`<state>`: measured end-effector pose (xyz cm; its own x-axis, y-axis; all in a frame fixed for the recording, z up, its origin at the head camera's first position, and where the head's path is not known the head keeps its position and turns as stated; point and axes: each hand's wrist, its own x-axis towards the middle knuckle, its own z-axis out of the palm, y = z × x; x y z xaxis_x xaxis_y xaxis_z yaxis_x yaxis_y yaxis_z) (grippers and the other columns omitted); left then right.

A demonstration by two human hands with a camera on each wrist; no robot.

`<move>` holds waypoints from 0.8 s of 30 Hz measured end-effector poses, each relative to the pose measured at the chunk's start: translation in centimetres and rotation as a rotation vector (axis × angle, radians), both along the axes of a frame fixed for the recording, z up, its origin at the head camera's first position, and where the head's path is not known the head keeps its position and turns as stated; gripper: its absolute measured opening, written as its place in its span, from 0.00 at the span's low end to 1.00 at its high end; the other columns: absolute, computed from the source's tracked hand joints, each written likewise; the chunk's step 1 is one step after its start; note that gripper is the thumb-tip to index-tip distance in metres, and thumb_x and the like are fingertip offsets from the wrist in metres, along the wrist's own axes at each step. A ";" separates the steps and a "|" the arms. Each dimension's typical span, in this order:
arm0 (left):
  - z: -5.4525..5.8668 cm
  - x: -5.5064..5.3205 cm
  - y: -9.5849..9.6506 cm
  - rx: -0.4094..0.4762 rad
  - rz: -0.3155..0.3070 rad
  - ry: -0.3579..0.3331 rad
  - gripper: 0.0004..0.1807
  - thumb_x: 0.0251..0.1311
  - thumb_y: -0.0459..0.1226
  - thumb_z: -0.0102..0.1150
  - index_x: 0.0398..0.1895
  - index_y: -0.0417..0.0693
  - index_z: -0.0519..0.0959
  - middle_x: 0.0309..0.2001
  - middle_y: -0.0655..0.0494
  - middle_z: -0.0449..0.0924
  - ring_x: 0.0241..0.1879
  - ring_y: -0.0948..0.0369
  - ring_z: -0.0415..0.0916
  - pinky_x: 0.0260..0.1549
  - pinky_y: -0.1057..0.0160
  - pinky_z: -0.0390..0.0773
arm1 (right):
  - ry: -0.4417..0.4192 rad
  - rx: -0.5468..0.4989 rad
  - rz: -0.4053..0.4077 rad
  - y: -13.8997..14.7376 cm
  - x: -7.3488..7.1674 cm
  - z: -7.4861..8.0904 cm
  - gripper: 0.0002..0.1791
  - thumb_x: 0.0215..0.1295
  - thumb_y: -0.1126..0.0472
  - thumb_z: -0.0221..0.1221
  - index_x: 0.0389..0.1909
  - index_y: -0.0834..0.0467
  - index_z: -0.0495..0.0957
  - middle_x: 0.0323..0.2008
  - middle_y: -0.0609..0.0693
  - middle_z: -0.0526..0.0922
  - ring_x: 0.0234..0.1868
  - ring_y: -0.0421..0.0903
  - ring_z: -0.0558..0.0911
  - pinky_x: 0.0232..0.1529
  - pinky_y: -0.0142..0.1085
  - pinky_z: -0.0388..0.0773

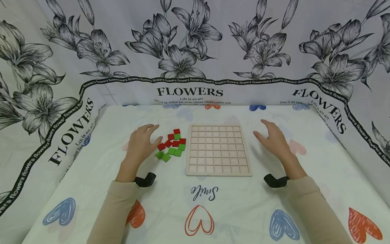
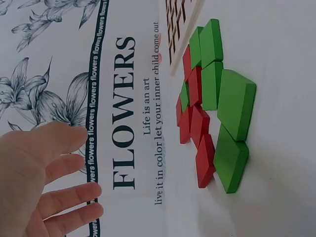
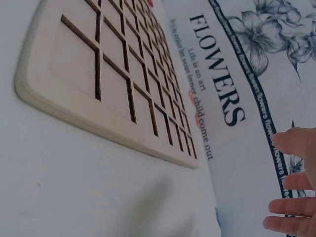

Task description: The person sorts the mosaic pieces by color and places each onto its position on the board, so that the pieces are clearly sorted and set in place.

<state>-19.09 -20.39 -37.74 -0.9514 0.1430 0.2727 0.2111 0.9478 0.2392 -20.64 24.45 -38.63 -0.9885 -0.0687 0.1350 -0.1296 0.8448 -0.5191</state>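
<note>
A square wooden grid board [image 1: 218,149] lies flat in the middle of the table, its cells bare. Just left of it, red tiles [image 1: 168,143] and green tiles [image 1: 171,151] lie in a loose cluster. My left hand [image 1: 142,142] hovers at the cluster's left side with relaxed fingers, holding nothing. On the board's other side is my right hand [image 1: 273,140], also with nothing in it, thumb toward the board. The left wrist view shows the tiles as flat, thick squares, some touching edge to edge. In the right wrist view the board's grooves [image 3: 114,67] look dark.
A white cloth printed with hearts [image 1: 199,221] covers the table. Behind and at the sides hangs a flower-printed curtain [image 1: 195,40]. Each wrist carries a black strap mount [image 1: 145,180] near the sleeve cuff.
</note>
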 end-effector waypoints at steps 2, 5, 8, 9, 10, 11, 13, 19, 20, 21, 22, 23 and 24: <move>0.0 0.1 -0.1 0.033 -0.027 0.022 0.26 0.63 0.44 0.58 0.63 0.46 0.73 0.61 0.40 0.75 0.62 0.42 0.70 0.60 0.38 0.68 | -0.008 -0.001 0.023 -0.4 0.4 -0.1 0.36 0.70 0.49 0.53 0.70 0.67 0.58 0.68 0.70 0.62 0.70 0.67 0.60 0.69 0.60 0.58; 0.0 0.2 -0.4 0.088 -0.054 -0.009 0.25 0.63 0.43 0.58 0.63 0.46 0.73 0.58 0.41 0.77 0.60 0.43 0.72 0.59 0.40 0.70 | -0.016 -0.014 0.065 -0.9 1.1 -0.2 0.33 0.70 0.50 0.53 0.68 0.66 0.61 0.68 0.68 0.63 0.71 0.66 0.61 0.69 0.59 0.58; 0.0 0.4 -0.8 0.142 -0.068 -0.095 0.24 0.65 0.43 0.56 0.63 0.45 0.72 0.59 0.41 0.77 0.61 0.44 0.71 0.59 0.41 0.71 | -0.022 -0.026 0.120 -1.4 1.9 -0.4 0.31 0.70 0.52 0.54 0.66 0.66 0.64 0.68 0.67 0.64 0.71 0.65 0.61 0.69 0.59 0.59; 0.0 0.5 -0.9 0.161 -0.074 -0.125 0.24 0.65 0.42 0.56 0.63 0.45 0.72 0.59 0.41 0.76 0.61 0.44 0.71 0.59 0.42 0.71 | -0.027 -0.030 0.139 -1.5 2.1 -0.4 0.30 0.69 0.52 0.55 0.66 0.66 0.65 0.68 0.67 0.65 0.71 0.65 0.62 0.69 0.59 0.59; 0.0 0.5 -1.0 0.178 -0.079 -0.155 0.24 0.66 0.42 0.55 0.63 0.44 0.72 0.59 0.41 0.76 0.60 0.44 0.71 0.59 0.43 0.72 | -0.035 -0.033 0.158 -1.7 2.4 -0.4 0.30 0.69 0.52 0.55 0.65 0.65 0.65 0.68 0.67 0.65 0.70 0.65 0.62 0.68 0.59 0.60; 0.0 0.5 -1.1 0.193 -0.084 -0.179 0.23 0.66 0.41 0.55 0.63 0.43 0.73 0.59 0.41 0.76 0.60 0.45 0.72 0.58 0.43 0.72 | -0.044 -0.033 0.175 -1.9 2.6 -0.3 0.29 0.69 0.51 0.55 0.65 0.65 0.66 0.68 0.66 0.65 0.70 0.65 0.62 0.68 0.59 0.60; -0.1 0.6 -1.3 0.220 -0.097 -0.209 0.22 0.66 0.40 0.54 0.61 0.42 0.73 0.58 0.41 0.76 0.57 0.45 0.74 0.56 0.44 0.74 | -0.070 -0.028 0.203 -2.4 3.1 -0.2 0.29 0.69 0.51 0.55 0.65 0.64 0.67 0.68 0.66 0.66 0.70 0.65 0.63 0.68 0.59 0.61; -0.8 0.5 -1.9 0.271 -0.123 -0.250 0.17 0.66 0.39 0.55 0.54 0.39 0.77 0.50 0.41 0.81 0.49 0.47 0.77 0.51 0.46 0.76 | -0.108 0.016 0.288 -4.0 4.3 -0.2 0.28 0.69 0.52 0.55 0.64 0.63 0.69 0.68 0.65 0.67 0.69 0.65 0.65 0.66 0.60 0.63; -0.9 0.5 -2.0 0.275 -0.125 -0.256 0.17 0.66 0.39 0.55 0.53 0.39 0.78 0.49 0.42 0.81 0.48 0.48 0.78 0.51 0.46 0.76 | -0.109 0.030 0.308 -4.2 4.6 -0.3 0.27 0.69 0.53 0.55 0.64 0.63 0.69 0.68 0.65 0.67 0.69 0.66 0.65 0.66 0.60 0.64; -1.0 0.5 -2.1 0.281 -0.126 -0.260 0.16 0.66 0.39 0.55 0.52 0.38 0.79 0.47 0.42 0.82 0.47 0.48 0.78 0.50 0.47 0.76 | -0.109 0.044 0.328 -4.4 4.8 -0.3 0.26 0.69 0.53 0.55 0.63 0.63 0.70 0.67 0.65 0.67 0.69 0.66 0.66 0.65 0.60 0.65; -1.1 0.6 -2.2 0.284 -0.128 -0.266 0.16 0.65 0.38 0.55 0.51 0.38 0.79 0.46 0.42 0.83 0.46 0.49 0.78 0.48 0.49 0.77 | -0.106 0.059 0.349 -4.6 5.0 -0.4 0.26 0.68 0.53 0.55 0.63 0.63 0.71 0.67 0.66 0.67 0.68 0.67 0.67 0.64 0.60 0.66; -1.2 0.6 -2.3 0.284 -0.126 -0.272 0.15 0.65 0.39 0.55 0.49 0.39 0.80 0.45 0.43 0.83 0.45 0.49 0.78 0.47 0.51 0.77 | -0.107 0.074 0.364 -4.8 5.2 -0.4 0.26 0.68 0.54 0.56 0.62 0.62 0.72 0.67 0.66 0.67 0.68 0.67 0.67 0.63 0.60 0.67; -1.3 0.6 -2.5 0.286 -0.126 -0.279 0.15 0.65 0.39 0.56 0.49 0.39 0.80 0.44 0.43 0.83 0.45 0.50 0.78 0.45 0.53 0.77 | -0.111 0.088 0.375 -5.0 5.3 -0.5 0.26 0.68 0.53 0.56 0.62 0.62 0.72 0.68 0.66 0.67 0.67 0.67 0.67 0.63 0.60 0.67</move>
